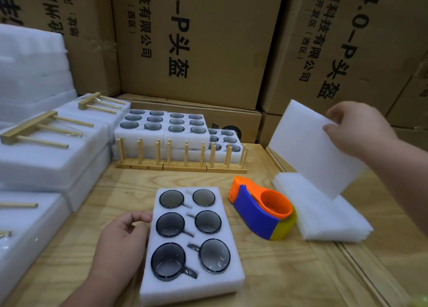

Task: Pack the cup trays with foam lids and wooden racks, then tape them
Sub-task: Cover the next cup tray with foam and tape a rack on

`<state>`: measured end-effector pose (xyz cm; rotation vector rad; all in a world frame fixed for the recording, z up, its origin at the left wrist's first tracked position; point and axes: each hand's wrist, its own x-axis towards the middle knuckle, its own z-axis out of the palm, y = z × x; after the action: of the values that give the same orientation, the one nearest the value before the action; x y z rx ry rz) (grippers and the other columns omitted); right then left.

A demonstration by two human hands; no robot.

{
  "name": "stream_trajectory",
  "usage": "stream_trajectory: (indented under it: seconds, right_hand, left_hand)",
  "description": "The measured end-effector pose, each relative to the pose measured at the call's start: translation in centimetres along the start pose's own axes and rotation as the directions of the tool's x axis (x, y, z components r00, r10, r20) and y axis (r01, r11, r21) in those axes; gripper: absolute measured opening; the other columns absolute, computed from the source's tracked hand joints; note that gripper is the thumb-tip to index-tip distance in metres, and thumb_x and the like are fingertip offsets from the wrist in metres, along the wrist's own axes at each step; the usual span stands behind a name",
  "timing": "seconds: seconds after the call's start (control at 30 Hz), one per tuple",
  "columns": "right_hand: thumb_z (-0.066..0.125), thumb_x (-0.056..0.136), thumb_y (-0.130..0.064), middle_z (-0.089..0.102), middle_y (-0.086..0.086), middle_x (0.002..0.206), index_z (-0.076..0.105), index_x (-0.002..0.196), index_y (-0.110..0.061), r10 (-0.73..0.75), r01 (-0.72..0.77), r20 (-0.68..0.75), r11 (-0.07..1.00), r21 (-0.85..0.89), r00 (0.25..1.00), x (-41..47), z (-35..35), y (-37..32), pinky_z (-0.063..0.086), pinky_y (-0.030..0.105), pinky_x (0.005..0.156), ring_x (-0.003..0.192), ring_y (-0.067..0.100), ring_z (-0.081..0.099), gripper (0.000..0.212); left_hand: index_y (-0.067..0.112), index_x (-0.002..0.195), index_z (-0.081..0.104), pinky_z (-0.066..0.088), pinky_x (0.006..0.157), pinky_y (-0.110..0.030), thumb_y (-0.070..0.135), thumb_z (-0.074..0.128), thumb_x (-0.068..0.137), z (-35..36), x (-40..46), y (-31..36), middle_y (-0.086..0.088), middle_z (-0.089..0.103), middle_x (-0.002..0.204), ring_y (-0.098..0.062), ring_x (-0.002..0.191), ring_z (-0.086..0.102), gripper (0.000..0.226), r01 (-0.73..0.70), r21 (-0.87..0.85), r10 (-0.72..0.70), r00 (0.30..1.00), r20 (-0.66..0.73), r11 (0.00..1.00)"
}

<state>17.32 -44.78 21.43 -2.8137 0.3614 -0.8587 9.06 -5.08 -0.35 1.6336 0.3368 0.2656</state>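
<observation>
At the near middle of the pale wooden surface (266, 283) lies a white rectangular foam tray (193, 246) holding six dark glass cups (169, 261) in two columns, mouths up, handles tucked into slots. This tray serves as the landmark. Against its left edge rests the left hand (120, 239), fingers loosely curled with the fingertips touching the foam side, gripping nothing fully.

Just right of the tray sits an orange and blue plastic tape dispenser (259, 211), apart from the foam. Further right lies a flat stack of thin white foam sheets (324, 218). Above that stack, well right of and beyond the tray, the right hand (356, 130) pinches the upper edge of one thin white foam lid sheet (310, 149), holding it tilted with its lower corner down near the stack.

Beyond the tray stands a row of light wooden peg racks (183, 160), upright, pegs pointing up. Directly behind the racks are more white foam trays of dark cups (162, 126), stacked in layers.

Left of the tray are stacked closed white foam packs (46, 163), each with a wooden rack lying flat on top (37, 130). Far beyond everything rise brown cardboard cartons (196, 42) printed with black characters.
</observation>
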Motion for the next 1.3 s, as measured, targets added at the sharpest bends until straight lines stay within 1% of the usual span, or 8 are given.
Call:
stream_trajectory:
  seconds: [0.13,0.4,0.63,0.87,1.0,1.13,1.2,1.3]
  right_hand:
    - [0.067,0.091,-0.028,0.068,0.002,0.118,0.065,0.127,-0.022,-0.087,0.088,-0.015,0.99,0.111,0.996,-0.4,-1.1,-3.1,0.049,0.038,0.085,0.109,0.028,0.061,0.037]
    - [0.067,0.085,-0.029,0.06,-0.014,0.094,0.064,0.116,-0.03,-0.171,0.158,-0.001,0.907,0.391,0.985,-3.1,-1.8,-8.4,0.038,0.023,0.059,0.08,0.003,0.055,0.031]
    - [0.068,0.085,-0.023,0.07,-0.007,0.093,0.069,0.105,-0.027,-0.052,-0.125,0.208,0.648,0.751,0.977,-6.0,-0.1,-11.9,0.048,0.018,0.048,0.066,-0.002,0.067,0.02]
    - [0.061,0.091,-0.011,0.075,0.005,0.073,0.068,0.086,-0.012,-0.007,-0.534,0.577,0.372,0.759,0.817,-10.8,4.2,-13.6,0.053,0.026,0.048,0.059,0.02,0.071,0.01]
    - [0.059,0.093,-0.01,0.074,0.023,0.107,0.069,0.105,-0.001,-0.016,-0.686,0.715,0.265,0.677,0.699,-13.6,6.9,-13.6,0.053,0.038,0.073,0.09,0.035,0.072,0.018]
    - [0.056,0.093,-0.003,0.076,0.018,0.083,0.072,0.087,-0.005,-0.056,-0.675,0.719,0.301,0.673,0.692,-15.4,8.5,-12.7,0.055,0.03,0.05,0.062,0.025,0.071,0.017]
    - [0.057,0.092,-0.004,0.077,0.011,0.079,0.073,0.079,-0.014,-0.055,-0.646,0.707,0.36,0.673,0.705,-16.0,9.2,-12.4,0.057,0.032,0.053,0.061,0.023,0.072,0.023]
    - [0.062,0.087,-0.013,0.077,0.004,0.084,0.07,0.099,-0.024,-0.013,-0.533,0.645,0.55,0.643,0.764,-16.8,10.0,-12.0,0.059,0.036,0.063,0.07,0.02,0.075,0.018]
  left_hand:
    - [0.029,0.078,0.069,0.05,0.046,-0.027,-0.005,0.053,0.087,-0.1,0.0,0.0,-0.001,0.078,0.076,-0.018,0.05,0.063,0.039,0.007,0.011,-0.007,1.0,0.013,1.0]
    - [0.031,0.082,0.069,0.054,0.058,-0.041,0.0,0.052,0.087,-0.3,0.2,-0.3,-0.009,0.076,0.074,-0.026,0.055,0.06,0.035,0.003,0.062,-0.004,1.0,0.02,0.998]
    - [0.031,0.083,0.069,0.048,0.053,-0.034,0.001,0.053,0.086,-0.2,0.2,-0.3,-0.012,0.073,0.065,-0.022,0.049,0.057,0.034,-0.001,0.069,0.0,1.0,0.019,0.998]
    - [0.033,0.083,0.07,0.05,0.053,-0.038,0.004,0.053,0.085,-0.2,0.4,-0.4,-0.013,0.072,0.067,-0.024,0.052,0.058,0.034,-0.008,0.078,0.007,1.0,0.017,0.997]
    - [0.031,0.085,0.07,0.056,0.058,-0.053,0.007,0.057,0.087,-0.2,0.5,-0.5,-0.013,0.074,0.071,-0.038,0.059,0.064,0.028,-0.005,0.075,0.003,1.0,0.024,0.997]
    - [0.031,0.081,0.07,0.048,0.053,-0.043,0.007,0.053,0.086,-0.2,0.6,-0.7,-0.019,0.07,0.069,-0.023,0.052,0.055,0.03,-0.005,0.069,0.004,1.0,0.015,0.998]
    - [0.03,0.08,0.069,0.042,0.053,-0.036,0.004,0.049,0.086,-0.2,0.7,-0.7,-0.02,0.064,0.062,-0.021,0.051,0.049,0.033,-0.001,0.045,0.001,1.0,0.015,0.999]
    - [0.028,0.078,0.068,0.038,0.046,-0.028,0.001,0.046,0.09,-0.2,0.5,-0.6,-0.005,0.055,0.051,-0.019,0.044,0.045,0.037,0.0,0.0,0.0,1.0,0.022,1.0]
